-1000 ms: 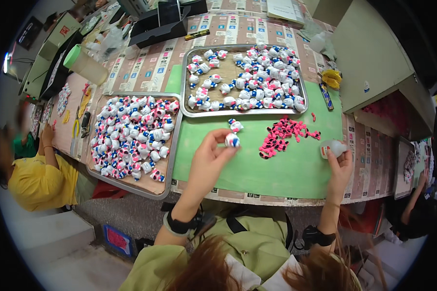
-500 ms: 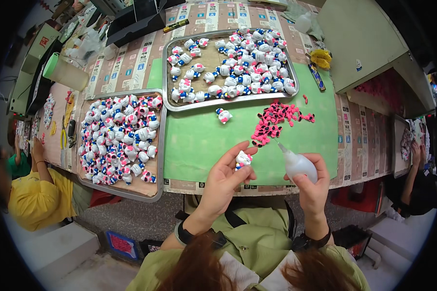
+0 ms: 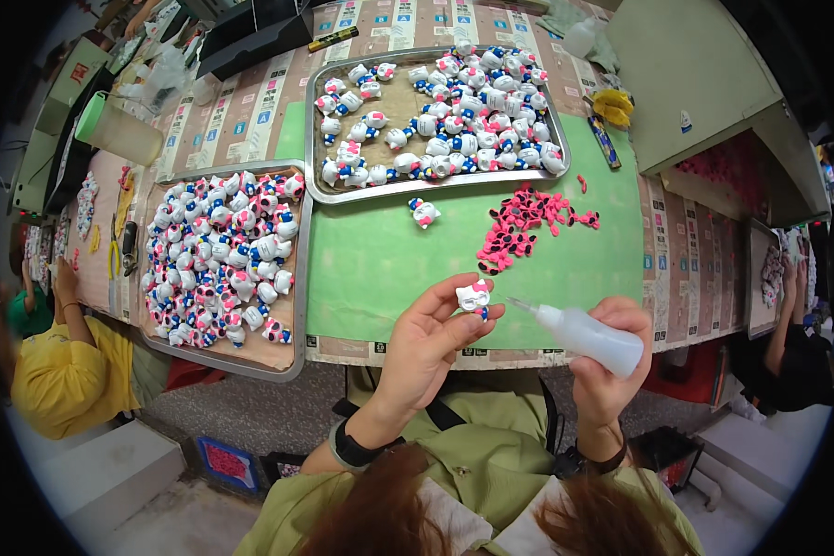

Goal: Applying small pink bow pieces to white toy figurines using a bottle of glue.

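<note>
One white-headed figurine (image 3: 473,296) held above the near part of the green mat (image 3: 380,278), pinched between thumb and fingers of the left hand (image 3: 417,347). Right hand (image 3: 612,389) wrapped around a translucent squeeze bottle (image 3: 584,335), tilted, nozzle pointed at the figurine and just short of contact. Cannot confirm any drop at the tip or any pressure on the bottle.

Step in hand, as judged: lining up nozzle with figurine for dispensing. Next move judged to call for a steady left pinch, closure of the small gap and a light squeeze (excess likely to smear on so small a part).

Containers on the desk (image 3: 278,107), noted against the green mat. To its left: metal tray (image 3: 301,278), densely filled with white, blue and pink figurines (image 3: 218,250). At its far side: second tray (image 3: 401,104), crowded to the right, partly bare to the left. Far left of it: green-lidded jar (image 3: 125,134) with pale contents. Right of it: open-fronted cabinet (image 3: 713,111) with pink items (image 3: 737,176) inside, too dim to identify.

On the mat itself, uncontained: heap of pink-and-black pieces (image 3: 519,227), plus a single loose figurine (image 3: 424,213) near the second tray.
</note>
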`<act>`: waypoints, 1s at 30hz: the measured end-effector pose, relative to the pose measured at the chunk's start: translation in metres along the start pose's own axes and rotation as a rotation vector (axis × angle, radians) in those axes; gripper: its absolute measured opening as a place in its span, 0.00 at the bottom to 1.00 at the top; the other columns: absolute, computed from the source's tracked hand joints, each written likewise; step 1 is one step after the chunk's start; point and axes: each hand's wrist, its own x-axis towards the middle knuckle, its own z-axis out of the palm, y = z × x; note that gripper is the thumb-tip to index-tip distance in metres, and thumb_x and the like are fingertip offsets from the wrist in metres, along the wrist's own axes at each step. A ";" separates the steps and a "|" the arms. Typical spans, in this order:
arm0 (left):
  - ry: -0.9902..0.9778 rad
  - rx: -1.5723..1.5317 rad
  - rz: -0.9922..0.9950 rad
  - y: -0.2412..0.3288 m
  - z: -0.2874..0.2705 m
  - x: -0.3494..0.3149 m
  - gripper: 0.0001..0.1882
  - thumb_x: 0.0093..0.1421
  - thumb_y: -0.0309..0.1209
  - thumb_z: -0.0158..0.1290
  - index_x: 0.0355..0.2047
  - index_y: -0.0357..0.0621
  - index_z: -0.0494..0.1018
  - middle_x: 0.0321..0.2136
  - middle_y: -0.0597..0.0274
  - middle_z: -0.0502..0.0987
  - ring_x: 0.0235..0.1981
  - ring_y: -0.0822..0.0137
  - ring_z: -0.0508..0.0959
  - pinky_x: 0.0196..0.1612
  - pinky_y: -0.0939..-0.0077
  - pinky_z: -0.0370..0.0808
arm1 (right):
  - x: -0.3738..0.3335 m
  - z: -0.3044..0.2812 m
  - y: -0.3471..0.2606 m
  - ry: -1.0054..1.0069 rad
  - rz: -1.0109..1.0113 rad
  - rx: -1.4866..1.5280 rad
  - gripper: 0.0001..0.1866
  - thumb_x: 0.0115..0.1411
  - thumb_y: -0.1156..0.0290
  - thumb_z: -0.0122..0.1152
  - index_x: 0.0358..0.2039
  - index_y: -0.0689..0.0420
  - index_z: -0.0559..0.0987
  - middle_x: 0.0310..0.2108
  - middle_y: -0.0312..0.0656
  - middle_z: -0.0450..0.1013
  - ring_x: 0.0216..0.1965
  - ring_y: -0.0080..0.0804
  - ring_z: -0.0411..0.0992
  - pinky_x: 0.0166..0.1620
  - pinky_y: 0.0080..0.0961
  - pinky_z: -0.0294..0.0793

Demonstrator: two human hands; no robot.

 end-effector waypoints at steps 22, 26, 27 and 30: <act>-0.052 0.137 0.028 -0.001 0.000 -0.003 0.20 0.53 0.20 0.46 0.47 0.35 0.60 0.39 0.61 0.69 0.37 0.73 0.71 0.41 0.81 0.68 | -0.004 -0.002 0.001 -0.062 -0.013 -0.079 0.23 0.35 0.70 0.71 0.31 0.61 0.69 0.27 0.39 0.65 0.27 0.24 0.64 0.29 0.17 0.64; -0.038 0.156 0.047 0.000 0.000 -0.003 0.19 0.53 0.20 0.46 0.47 0.34 0.60 0.39 0.60 0.68 0.37 0.72 0.71 0.42 0.80 0.68 | -0.003 -0.003 -0.002 -0.066 0.009 -0.078 0.23 0.35 0.69 0.71 0.30 0.61 0.69 0.26 0.39 0.65 0.26 0.24 0.64 0.30 0.17 0.64; -0.036 0.161 0.053 0.000 0.000 -0.003 0.19 0.53 0.20 0.46 0.47 0.34 0.60 0.40 0.60 0.68 0.37 0.72 0.71 0.43 0.80 0.68 | -0.003 -0.004 -0.002 -0.063 0.005 -0.088 0.23 0.35 0.69 0.71 0.30 0.61 0.69 0.26 0.39 0.65 0.26 0.24 0.64 0.30 0.17 0.63; -0.048 0.139 0.039 0.001 0.000 -0.004 0.19 0.54 0.20 0.45 0.48 0.34 0.60 0.41 0.58 0.68 0.38 0.71 0.71 0.43 0.79 0.68 | -0.002 -0.004 -0.003 -0.030 0.004 -0.088 0.23 0.36 0.69 0.70 0.31 0.61 0.69 0.26 0.39 0.65 0.26 0.24 0.63 0.30 0.17 0.63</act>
